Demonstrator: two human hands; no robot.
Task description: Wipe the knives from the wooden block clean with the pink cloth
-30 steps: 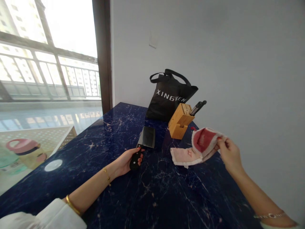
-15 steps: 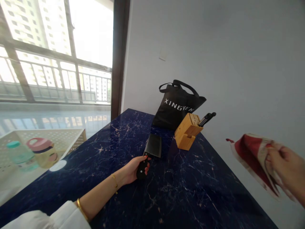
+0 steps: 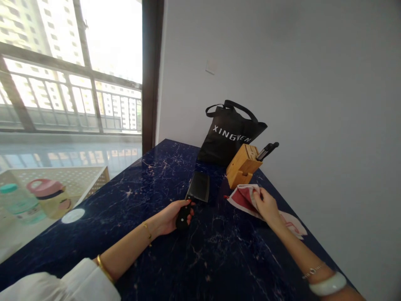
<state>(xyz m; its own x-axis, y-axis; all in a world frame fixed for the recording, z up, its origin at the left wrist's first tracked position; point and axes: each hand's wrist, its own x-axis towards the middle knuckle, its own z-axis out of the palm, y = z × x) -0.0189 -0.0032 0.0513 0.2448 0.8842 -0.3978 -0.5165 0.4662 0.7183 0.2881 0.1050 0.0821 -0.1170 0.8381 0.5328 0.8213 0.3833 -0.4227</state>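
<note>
In my left hand point(image 3: 171, 216) is a cleaver point(image 3: 199, 187), gripped by its black riveted handle. Its broad dark blade points away from me, low over the blue marbled table point(image 3: 150, 259). My right hand point(image 3: 265, 205) pinches a red and white cloth point(image 3: 243, 198), part of which trails under the wrist toward the table's right edge. The cloth is just in front of a wooden knife block point(image 3: 241, 167), to the right of the cleaver and apart from it. Black-handled tools point(image 3: 267, 151) stick out of the block's upper right side.
Behind the block, a black tote bag point(image 3: 222, 138) with white lettering stands near the wall. A white perforated basket point(image 3: 94, 179) at the left holds a teal-capped bottle point(image 3: 21, 205) and a pink-lidded bottle point(image 3: 50, 198). A white disc point(image 3: 73, 215) lies by the table's left edge.
My right hand has brought the cloth left from beyond the table's right edge to a spot over the table by the knife block. My left hand keeps its hold on the cleaver.
</note>
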